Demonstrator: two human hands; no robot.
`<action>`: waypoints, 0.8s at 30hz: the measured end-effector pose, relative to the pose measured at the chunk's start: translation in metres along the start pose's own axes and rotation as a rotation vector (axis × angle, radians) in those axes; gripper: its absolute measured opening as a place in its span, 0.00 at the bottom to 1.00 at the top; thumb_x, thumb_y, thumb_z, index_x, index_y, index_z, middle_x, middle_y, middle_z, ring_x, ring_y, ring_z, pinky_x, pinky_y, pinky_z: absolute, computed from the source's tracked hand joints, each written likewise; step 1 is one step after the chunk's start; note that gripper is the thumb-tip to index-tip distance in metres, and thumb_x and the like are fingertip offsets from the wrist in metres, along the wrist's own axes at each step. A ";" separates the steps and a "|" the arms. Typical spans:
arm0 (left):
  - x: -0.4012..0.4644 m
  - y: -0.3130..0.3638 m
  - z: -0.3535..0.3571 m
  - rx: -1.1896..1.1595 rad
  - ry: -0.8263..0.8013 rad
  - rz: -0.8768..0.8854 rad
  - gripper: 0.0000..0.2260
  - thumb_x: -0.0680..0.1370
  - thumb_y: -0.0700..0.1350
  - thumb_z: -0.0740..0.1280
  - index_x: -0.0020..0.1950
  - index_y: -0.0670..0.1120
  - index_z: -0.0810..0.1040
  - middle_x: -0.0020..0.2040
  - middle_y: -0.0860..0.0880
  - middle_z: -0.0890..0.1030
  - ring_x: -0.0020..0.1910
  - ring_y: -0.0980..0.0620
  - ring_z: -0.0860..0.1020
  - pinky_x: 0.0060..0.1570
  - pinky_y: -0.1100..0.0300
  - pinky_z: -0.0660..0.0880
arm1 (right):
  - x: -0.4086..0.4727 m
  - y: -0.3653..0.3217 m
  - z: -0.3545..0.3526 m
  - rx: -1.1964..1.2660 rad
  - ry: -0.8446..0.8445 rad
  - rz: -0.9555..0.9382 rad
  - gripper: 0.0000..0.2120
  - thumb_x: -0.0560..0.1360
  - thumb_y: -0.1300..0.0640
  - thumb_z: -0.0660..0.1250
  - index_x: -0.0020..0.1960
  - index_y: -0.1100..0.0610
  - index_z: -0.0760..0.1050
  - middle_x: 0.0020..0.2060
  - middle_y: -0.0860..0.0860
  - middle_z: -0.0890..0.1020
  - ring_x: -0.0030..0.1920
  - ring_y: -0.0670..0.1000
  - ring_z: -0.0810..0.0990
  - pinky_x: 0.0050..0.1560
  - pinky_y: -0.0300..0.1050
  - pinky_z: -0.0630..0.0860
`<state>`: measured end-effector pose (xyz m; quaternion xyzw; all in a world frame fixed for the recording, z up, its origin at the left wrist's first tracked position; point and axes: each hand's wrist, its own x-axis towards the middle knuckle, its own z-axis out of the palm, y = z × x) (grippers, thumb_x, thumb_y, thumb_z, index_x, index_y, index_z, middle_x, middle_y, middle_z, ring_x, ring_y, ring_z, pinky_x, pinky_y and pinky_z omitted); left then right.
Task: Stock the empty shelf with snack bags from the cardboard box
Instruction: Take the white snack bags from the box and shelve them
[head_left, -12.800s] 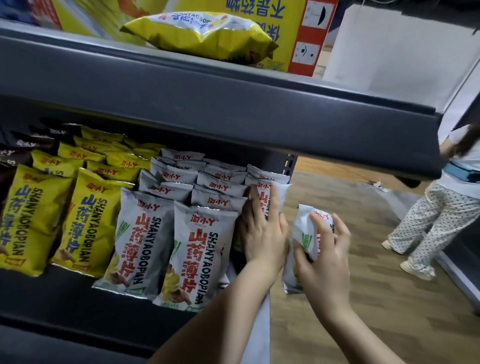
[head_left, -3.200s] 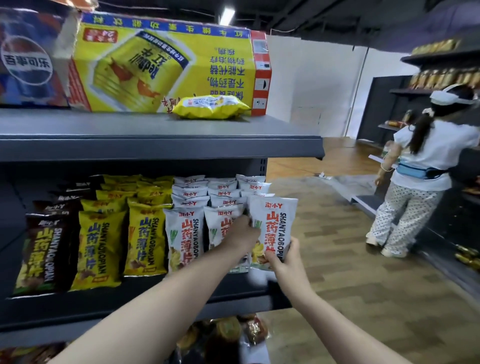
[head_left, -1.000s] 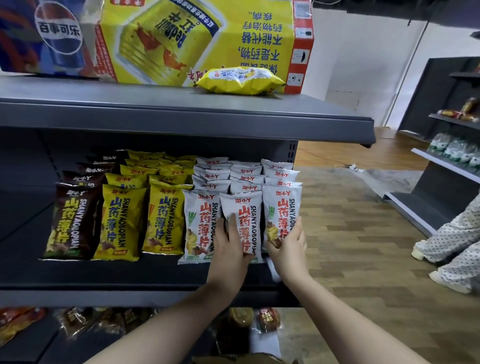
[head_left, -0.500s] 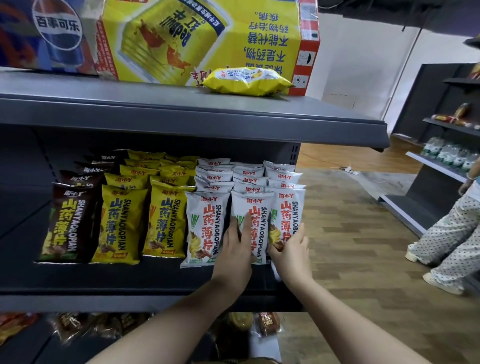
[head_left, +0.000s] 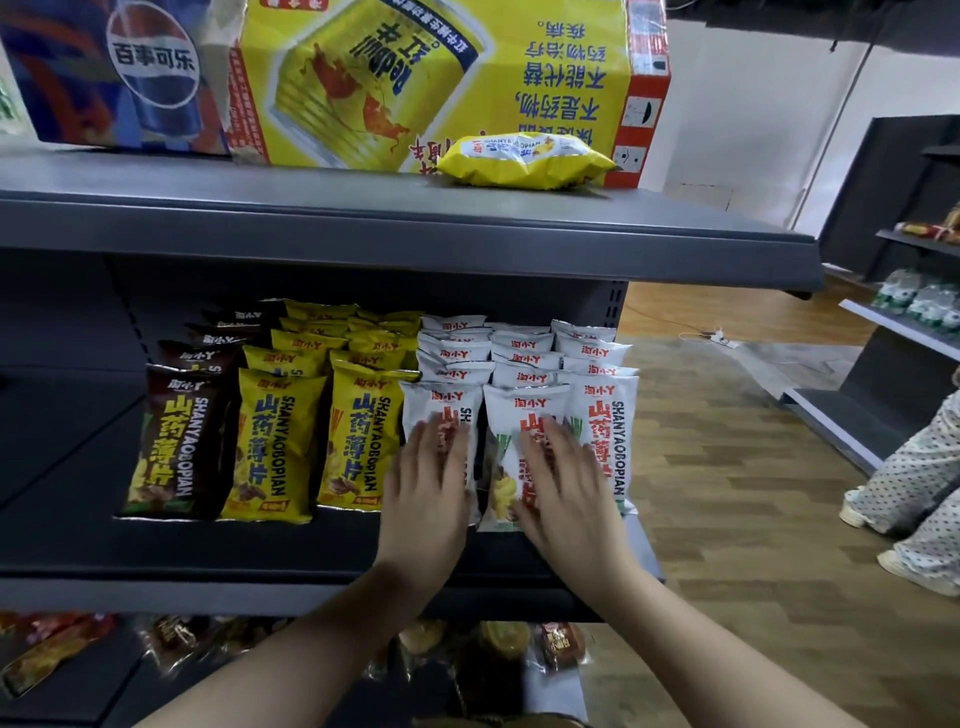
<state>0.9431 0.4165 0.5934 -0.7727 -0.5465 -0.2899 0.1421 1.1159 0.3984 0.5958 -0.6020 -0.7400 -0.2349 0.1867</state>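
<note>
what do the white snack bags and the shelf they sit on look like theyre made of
White snack bags: thin plastic film, glossy, judging by the sheen, wrinkles and crimped top seams. Shelf: probably painted metal, matte dark grey, with a thin folded front lip; the coating cannot be told.

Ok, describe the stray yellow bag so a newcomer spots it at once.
Look at the top shelf, in front of the big yellow carton. The yellow snack bag lies there flat and alone, while every other bag stands upright in rows on the shelf below.

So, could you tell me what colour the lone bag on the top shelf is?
Yellow bag; head view.
</note>
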 end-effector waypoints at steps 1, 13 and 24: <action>-0.002 -0.005 0.001 -0.009 -0.041 -0.071 0.39 0.67 0.49 0.75 0.72 0.41 0.60 0.69 0.34 0.68 0.66 0.34 0.70 0.59 0.42 0.72 | 0.001 -0.003 0.002 -0.006 -0.024 -0.029 0.36 0.72 0.41 0.65 0.74 0.57 0.60 0.72 0.61 0.66 0.71 0.60 0.66 0.67 0.58 0.68; 0.002 -0.011 0.005 -0.364 -0.126 -0.175 0.37 0.77 0.44 0.66 0.77 0.48 0.44 0.76 0.42 0.51 0.75 0.42 0.51 0.71 0.52 0.59 | 0.006 -0.013 0.014 -0.107 -0.025 0.083 0.42 0.69 0.36 0.68 0.74 0.61 0.62 0.72 0.61 0.64 0.72 0.62 0.65 0.67 0.59 0.69; 0.008 0.010 -0.035 -0.422 -0.111 -0.279 0.32 0.77 0.39 0.62 0.77 0.43 0.49 0.75 0.39 0.51 0.75 0.42 0.50 0.73 0.47 0.55 | 0.007 -0.035 0.009 -0.045 0.038 0.174 0.41 0.65 0.45 0.74 0.71 0.63 0.66 0.71 0.62 0.67 0.72 0.62 0.65 0.72 0.57 0.60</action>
